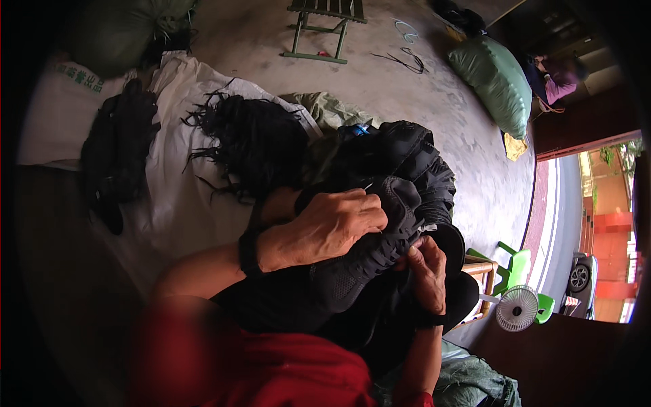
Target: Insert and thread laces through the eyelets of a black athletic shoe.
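Note:
A black mesh piece that looks like a shoe upper lies across my lap. My left hand rests over its left side, fingers curled in a pinch; a thin pale glint shows above the knuckles, and what they grip is hidden. On the right edge of the upper, my right hand pinches it between thumb and fingers, beside a small whitish bit. Just beyond my hands sits a bunch of similar black pieces. Farther left, a tangled heap of black laces or strips lies on a white sheet.
A black bundle and stuffed sacks stand at the left. A folding stool is at the far side, with a cord on the floor. At the right are a green sack, a white fan and green chairs. Another person sits far right.

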Motion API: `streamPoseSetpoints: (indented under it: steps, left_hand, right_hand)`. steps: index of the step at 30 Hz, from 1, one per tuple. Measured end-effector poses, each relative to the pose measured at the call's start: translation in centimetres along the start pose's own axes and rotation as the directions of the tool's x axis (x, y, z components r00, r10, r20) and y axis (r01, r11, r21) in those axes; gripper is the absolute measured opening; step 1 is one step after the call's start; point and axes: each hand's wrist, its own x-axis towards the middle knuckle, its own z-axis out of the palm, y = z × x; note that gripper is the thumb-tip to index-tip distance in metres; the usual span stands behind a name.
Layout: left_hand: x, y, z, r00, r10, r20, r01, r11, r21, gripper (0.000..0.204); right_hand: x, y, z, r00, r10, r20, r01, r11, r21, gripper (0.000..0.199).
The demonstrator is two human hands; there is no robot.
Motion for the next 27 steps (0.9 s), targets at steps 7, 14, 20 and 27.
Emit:
streamPoseSetpoints:
  steps: [7, 14, 20, 27]
  left_hand:
    - [-0.5, -1.0, 1.2, 0.993, -0.048, -0.105, 0.036, 0.993, -0.110, 0.013]
    - [0.5, 0.1, 1.8, 0.986, -0.131, -0.106, 0.135, 0.990, 0.033, 0.015]
    - [0.3, 0.8, 2.8, 0.968, -0.172, -0.185, 0.177, 0.984, 0.011, 0.012]
    - [-1.2, 2.0, 3.3, 0.972, 0.220, -0.086, -0.194, 0.951, 0.239, 0.010]
  right_hand:
    - [0.1, 0.3, 0.3, 0.999, 0.043, -0.011, -0.042, 0.997, 0.068, 0.020]
    - [-0.1, 0.3, 0.4, 0.999, 0.032, -0.029, -0.031, 0.999, 0.038, 0.021]
    - [0.0, 0.5, 0.2, 0.999, 0.017, -0.033, -0.015, 0.999, 0.040, 0.022]
    - [-0.4, 0.5, 0.2, 0.999, 0.030, -0.037, -0.028, 0.997, 0.066, 0.021]
